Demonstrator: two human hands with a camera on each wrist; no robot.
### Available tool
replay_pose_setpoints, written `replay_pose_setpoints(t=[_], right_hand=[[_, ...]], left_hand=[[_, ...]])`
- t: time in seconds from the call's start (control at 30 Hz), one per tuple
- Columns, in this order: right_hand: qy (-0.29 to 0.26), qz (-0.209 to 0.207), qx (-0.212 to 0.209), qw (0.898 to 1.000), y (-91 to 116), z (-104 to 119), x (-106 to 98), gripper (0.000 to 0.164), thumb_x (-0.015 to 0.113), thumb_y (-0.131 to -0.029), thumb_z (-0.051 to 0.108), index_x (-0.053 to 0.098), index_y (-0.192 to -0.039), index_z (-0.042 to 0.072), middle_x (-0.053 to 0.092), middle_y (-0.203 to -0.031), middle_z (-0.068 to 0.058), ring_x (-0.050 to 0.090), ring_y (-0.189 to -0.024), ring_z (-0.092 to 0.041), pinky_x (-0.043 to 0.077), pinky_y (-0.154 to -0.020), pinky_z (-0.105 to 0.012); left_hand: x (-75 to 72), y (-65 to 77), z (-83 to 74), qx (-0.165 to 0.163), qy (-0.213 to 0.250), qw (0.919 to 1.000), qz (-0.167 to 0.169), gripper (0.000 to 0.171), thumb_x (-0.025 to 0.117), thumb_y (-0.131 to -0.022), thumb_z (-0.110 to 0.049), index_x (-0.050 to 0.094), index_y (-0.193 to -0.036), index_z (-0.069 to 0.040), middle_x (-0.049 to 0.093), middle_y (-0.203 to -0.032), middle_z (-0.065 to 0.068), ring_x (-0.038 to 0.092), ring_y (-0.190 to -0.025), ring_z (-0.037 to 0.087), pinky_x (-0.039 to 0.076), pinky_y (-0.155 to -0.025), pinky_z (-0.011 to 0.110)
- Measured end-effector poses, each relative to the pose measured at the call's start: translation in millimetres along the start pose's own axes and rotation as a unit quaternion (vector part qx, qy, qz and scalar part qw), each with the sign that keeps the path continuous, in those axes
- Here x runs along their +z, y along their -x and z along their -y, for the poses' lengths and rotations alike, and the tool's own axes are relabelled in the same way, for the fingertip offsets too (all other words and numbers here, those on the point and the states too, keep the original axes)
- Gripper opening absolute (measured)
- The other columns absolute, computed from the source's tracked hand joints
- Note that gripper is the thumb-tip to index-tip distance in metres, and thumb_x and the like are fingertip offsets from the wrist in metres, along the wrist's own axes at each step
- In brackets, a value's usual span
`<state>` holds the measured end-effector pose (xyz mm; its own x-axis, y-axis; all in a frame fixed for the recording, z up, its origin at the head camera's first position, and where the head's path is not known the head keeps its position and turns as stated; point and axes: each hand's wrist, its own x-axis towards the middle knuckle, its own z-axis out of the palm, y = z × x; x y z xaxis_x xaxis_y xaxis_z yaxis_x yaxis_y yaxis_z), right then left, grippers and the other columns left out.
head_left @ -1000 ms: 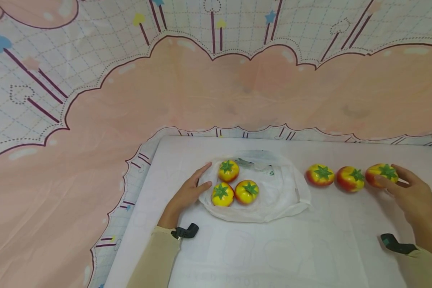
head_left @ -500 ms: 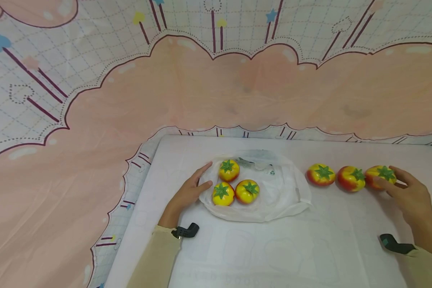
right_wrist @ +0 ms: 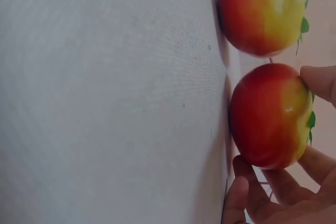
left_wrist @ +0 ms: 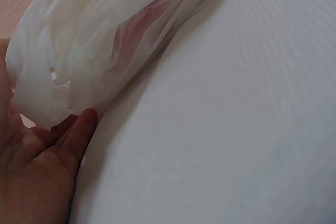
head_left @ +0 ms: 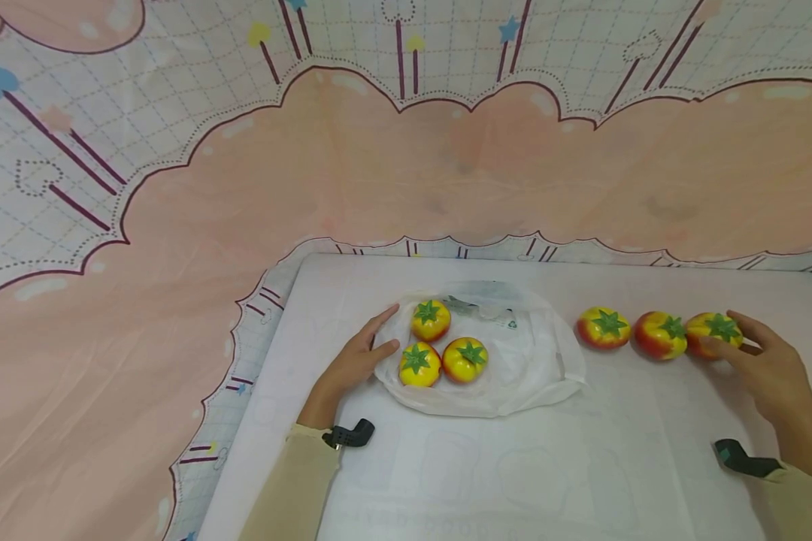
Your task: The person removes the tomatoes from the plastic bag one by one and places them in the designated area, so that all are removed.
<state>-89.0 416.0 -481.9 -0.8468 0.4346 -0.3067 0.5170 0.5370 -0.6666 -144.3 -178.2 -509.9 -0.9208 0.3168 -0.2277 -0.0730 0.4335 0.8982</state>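
At the right end of a row of red-and-yellow toy tomatoes, my right hand grips one tomato between thumb and fingers. In the right wrist view, that tomato sits low at the white surface, the thumb at its leafy top side and the fingers around its far side. Just left of it are a second tomato and a third tomato. My left hand touches the left edge of a white plastic bag, thumb and index finger spread apart. In the left wrist view, fingertips lie against the bag's crumpled edge.
On the bag, near its left side, three more tomatoes lie close together: one at the back, one in front and one to the right. A white table carries everything. Behind it hangs a patterned cloth.
My right hand has slid slightly left with its tomato, bringing it up close to the middle tomato of the row. The left hand and the bag stay in place.
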Motion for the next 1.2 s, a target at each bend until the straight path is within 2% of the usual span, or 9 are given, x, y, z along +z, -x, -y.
replay_pose_setpoints(t=[0.17, 0.63, 0.93, 1.2], right_hand=[[0.006, 0.007, -0.006, 1.000, 0.5, 1.7, -0.6, 0.082, 0.051, -0.104, 0.047, 0.008, -0.164, 0.013, 0.002, -0.169, -0.027, 0.016, -0.147, -0.061, 0.029, -0.112, -0.075], [0.013, 0.021, -0.002, 1.000, -0.8, 1.2, -0.8, 0.083, 0.049, -0.103, 0.051, 0.005, -0.164, 0.014, 0.002, -0.167, -0.032, 0.014, -0.146, -0.063, 0.030, -0.109, -0.076], [0.014, 0.019, -0.010, 1.000, 0.7, 1.1, -0.3, 0.084, 0.048, -0.103, 0.053, 0.005, -0.164, 0.014, 0.001, -0.167, -0.031, 0.013, -0.147, -0.063, 0.029, -0.109, -0.077], [-0.009, 0.018, -0.003, 1.000, 0.1, -1.1, 1.1, 0.088, 0.050, -0.102, 0.056, 0.004, -0.164, 0.014, 0.000, -0.169, -0.027, 0.012, -0.149, -0.060, 0.026, -0.111, -0.076]], left_hand=[[0.2, 0.5, -0.3, -0.001, 0.004, 1.0000, 0.001, 0.061, 0.062, -0.101, -0.040, 0.034, -0.153, -0.055, 0.022, -0.169, -0.012, 0.017, -0.159, 0.020, 0.017, -0.128, 0.052], [0.7, 1.6, -1.8, -0.004, 0.005, 1.0000, -0.002, 0.060, 0.062, -0.101, -0.039, 0.034, -0.152, -0.056, 0.023, -0.169, -0.012, 0.018, -0.159, 0.020, 0.018, -0.128, 0.052], [0.4, 1.6, -2.1, -0.008, 0.004, 1.0000, -0.001, 0.061, 0.063, -0.101, -0.038, 0.034, -0.152, -0.055, 0.022, -0.169, -0.011, 0.018, -0.159, 0.021, 0.017, -0.128, 0.053], [0.3, 1.4, -2.7, -0.008, 0.002, 1.0000, -0.002, 0.061, 0.063, -0.101, -0.038, 0.034, -0.152, -0.056, 0.023, -0.170, -0.011, 0.018, -0.159, 0.022, 0.017, -0.128, 0.054]])
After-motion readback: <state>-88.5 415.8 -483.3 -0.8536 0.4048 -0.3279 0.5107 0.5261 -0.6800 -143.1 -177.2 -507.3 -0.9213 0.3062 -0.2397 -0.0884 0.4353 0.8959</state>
